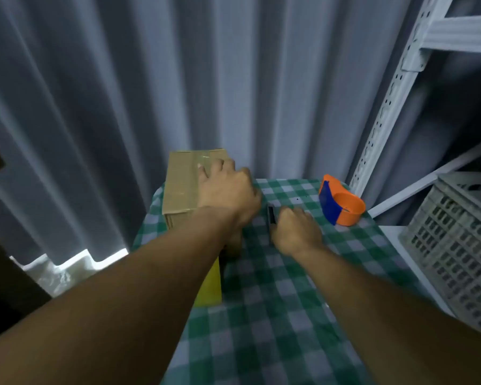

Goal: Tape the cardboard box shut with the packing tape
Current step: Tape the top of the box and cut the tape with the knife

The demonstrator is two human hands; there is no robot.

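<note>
One cardboard box (182,187) stands on the far left part of the bench (275,301), which is covered with a green and white checked cloth. The box's top flaps lie closed, and a shiny strip of clear tape runs along the top; nothing of its contents shows. To the right, off the bench, a grey lattice crate (456,254) sits on a white shelf; what it holds cannot be made out. A white slotted shelf post (383,118) rises behind it, and grey curtains hang across the back.

The left hand (228,190) lies palm down on the right side of the box top, fingers spread and resting flat against the cardboard near the tape strip. The right hand (296,229) is on the bench just beside the box's near right corner, curled around a small dark object (271,215) whose end sticks up between thumb and fingers; it is too blurred to say what it is. The two hands are close together, almost touching at the left wrist.

One orange and blue tape dispenser (340,202) lies on the far right part of the bench, apart from both hands and well clear of the box. A yellow object (210,284) shows partly under the left forearm, at the near side of the box.
</note>
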